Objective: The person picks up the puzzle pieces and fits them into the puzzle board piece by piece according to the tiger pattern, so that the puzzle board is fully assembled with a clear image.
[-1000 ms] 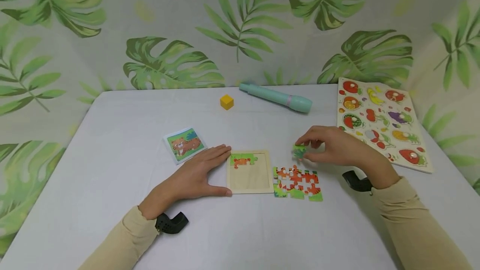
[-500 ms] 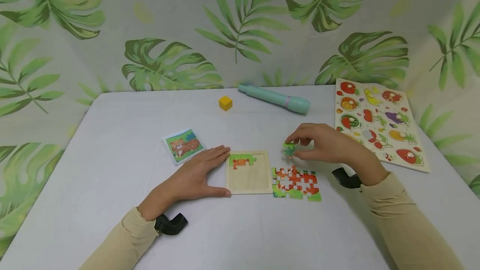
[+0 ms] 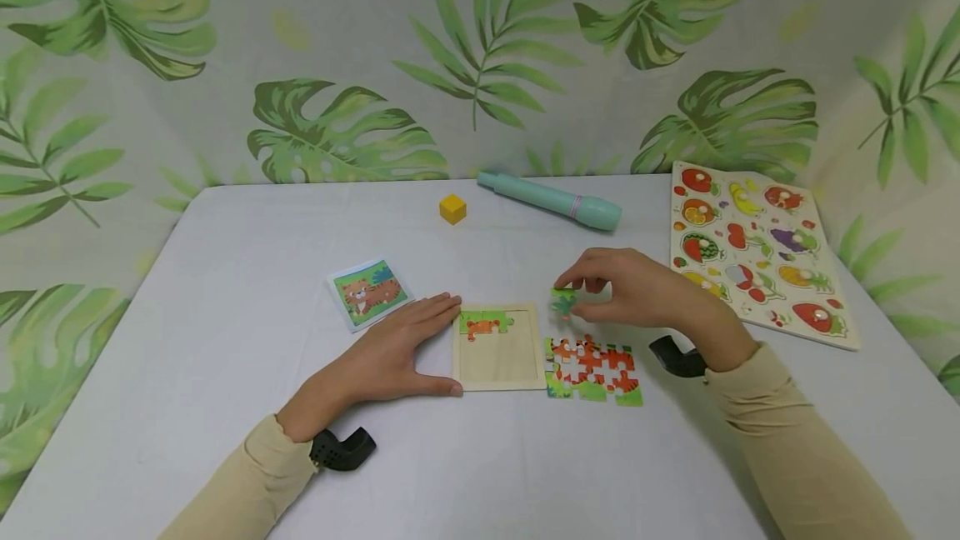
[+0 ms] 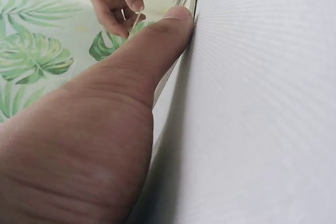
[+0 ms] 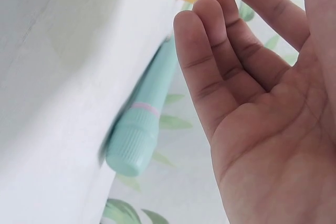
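Note:
In the head view the left hand (image 3: pixel 390 352) lies with straight fingers and spread thumb against the left edge of a wooden puzzle tray (image 3: pixel 498 383). Joined green and orange pieces (image 3: pixel 482 323) fill part of the tray's top left. Above and right of the tray, the right hand (image 3: pixel 637 288) pinches a green puzzle piece (image 3: pixel 563 302) between thumb and forefinger, off the table. Just right of the tray lie several loose orange and green pieces (image 3: pixel 592 367). The left wrist view shows the left thumb (image 4: pixel 168 24) at the tray's edge.
A picture card of a tiger (image 3: pixel 370 292) lies beyond the left hand. Farther back are a yellow cube (image 3: pixel 453 208) and a teal cylindrical object (image 3: pixel 551 197). At the right stands or lies a fruit puzzle board (image 3: pixel 757 252), partly behind the right hand.
The right hand has moved left with the green piece, from above the loose pieces' middle toward the tray's upper right corner. The left hand has stayed in place.

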### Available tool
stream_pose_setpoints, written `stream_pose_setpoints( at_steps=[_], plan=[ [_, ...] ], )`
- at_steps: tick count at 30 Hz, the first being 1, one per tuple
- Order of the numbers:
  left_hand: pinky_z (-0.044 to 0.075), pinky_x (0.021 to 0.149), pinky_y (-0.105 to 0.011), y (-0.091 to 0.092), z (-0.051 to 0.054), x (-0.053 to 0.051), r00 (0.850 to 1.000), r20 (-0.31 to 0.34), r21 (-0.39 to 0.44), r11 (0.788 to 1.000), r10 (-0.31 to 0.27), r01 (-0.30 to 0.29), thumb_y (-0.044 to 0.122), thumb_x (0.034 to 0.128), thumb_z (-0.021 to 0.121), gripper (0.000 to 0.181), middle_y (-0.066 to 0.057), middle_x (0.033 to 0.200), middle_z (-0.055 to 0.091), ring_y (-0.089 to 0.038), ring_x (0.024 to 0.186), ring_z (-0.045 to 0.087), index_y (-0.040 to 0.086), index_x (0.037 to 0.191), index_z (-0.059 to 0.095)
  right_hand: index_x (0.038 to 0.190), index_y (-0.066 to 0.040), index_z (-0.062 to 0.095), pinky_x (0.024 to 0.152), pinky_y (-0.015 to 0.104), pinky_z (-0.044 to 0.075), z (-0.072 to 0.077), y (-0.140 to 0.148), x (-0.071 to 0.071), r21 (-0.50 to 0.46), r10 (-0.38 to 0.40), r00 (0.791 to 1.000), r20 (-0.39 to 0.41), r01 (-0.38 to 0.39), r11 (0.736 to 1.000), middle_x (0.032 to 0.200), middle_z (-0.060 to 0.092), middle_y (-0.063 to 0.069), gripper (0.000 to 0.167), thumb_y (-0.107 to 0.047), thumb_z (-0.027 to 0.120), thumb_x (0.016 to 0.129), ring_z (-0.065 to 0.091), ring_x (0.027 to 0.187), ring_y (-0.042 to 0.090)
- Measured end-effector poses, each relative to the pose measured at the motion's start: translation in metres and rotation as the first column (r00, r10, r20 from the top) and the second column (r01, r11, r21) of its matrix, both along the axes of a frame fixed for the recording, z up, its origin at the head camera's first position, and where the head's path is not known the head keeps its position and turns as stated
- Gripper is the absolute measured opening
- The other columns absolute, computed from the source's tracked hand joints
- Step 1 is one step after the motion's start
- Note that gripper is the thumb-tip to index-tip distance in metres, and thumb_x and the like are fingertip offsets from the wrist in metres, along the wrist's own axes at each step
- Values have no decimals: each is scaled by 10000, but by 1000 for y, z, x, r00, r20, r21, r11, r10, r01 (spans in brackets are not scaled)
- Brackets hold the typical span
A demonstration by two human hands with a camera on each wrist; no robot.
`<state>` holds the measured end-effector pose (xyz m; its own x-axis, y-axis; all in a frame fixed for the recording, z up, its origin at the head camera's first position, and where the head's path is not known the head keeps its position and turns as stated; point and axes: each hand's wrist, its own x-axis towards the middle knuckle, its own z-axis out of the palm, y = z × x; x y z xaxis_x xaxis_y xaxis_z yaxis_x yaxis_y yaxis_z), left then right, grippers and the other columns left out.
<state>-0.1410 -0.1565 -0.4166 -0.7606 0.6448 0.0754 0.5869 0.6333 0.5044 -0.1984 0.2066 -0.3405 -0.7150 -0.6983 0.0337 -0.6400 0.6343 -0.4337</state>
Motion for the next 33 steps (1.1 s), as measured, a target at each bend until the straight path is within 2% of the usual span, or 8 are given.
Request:
stream_pose_setpoints(
  at_steps=[12, 20, 33],
  plan=[
    [267, 1260, -474, 0, -1, -1, 1000, -9, -12, 1000, 2, -2, 696, 798, 771, 1073, 13, 1678, 327, -193, 1568, 261, 98, 1600, 381, 1180, -163, 769, 774, 391, 583, 3, -11, 0, -19, 32, 999, -9, -32, 999, 1051, 694, -68, 309, -153, 805, 874, 624, 900, 130],
    [265, 1261, -476, 0, -1, 0, 1000, -7, -12, 1000, 2, -2, 701, 798, 767, 1074, 16, 1678, 326, -192, 1569, 257, 104, 1602, 379, 1175, -143, 768, 778, 405, 595, -2, -14, 3, -48, 48, 999, 2, -48, 998, 1048, 700, -55, 295, -132, 785, 881, 657, 892, 156],
    [266, 1260, -477, 0, 0, 0, 1000, -10, -13, 1000, 3, -3, 682, 799, 779, 1066, 14, 1678, 327, -194, 1570, 257, 103, 1601, 381, 1170, -135, 768, 784, 361, 599, -13, -23, 7, -64, 4, 1000, -24, -5, 998, 1021, 673, -50, 301, -121, 773, 869, 631, 898, 105]
  ],
)
